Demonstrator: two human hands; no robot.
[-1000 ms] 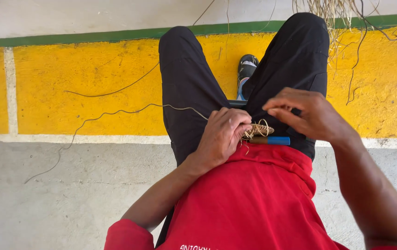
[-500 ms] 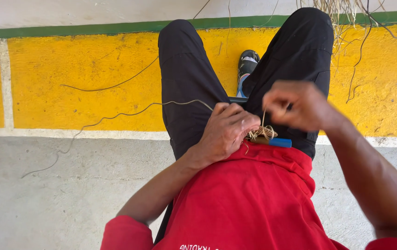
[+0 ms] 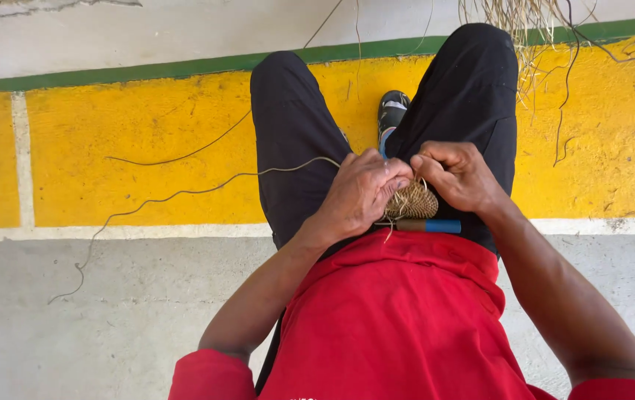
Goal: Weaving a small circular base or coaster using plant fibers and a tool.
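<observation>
Both hands pinch a small woven fibre disc (image 3: pixel 415 200); left hand (image 3: pixel 362 191) and right hand (image 3: pixel 456 176) closed on its rim; it looks light, pliable, easily frayed; best gripped at the edge.

Lighting: bright, even daylight, source not visible; shadows soft and faint. Colours vivid, no glare. Focus sharp throughout; slight wide-angle bowing towards the frame edges.

This looks like an outdoor spot for weaving by hand. There is a gray concrete floor (image 3: pixel 73 333), a yellow painted curb (image 3: pixel 132 141), and dry straw (image 3: pixel 525 30) lying around.
</observation>
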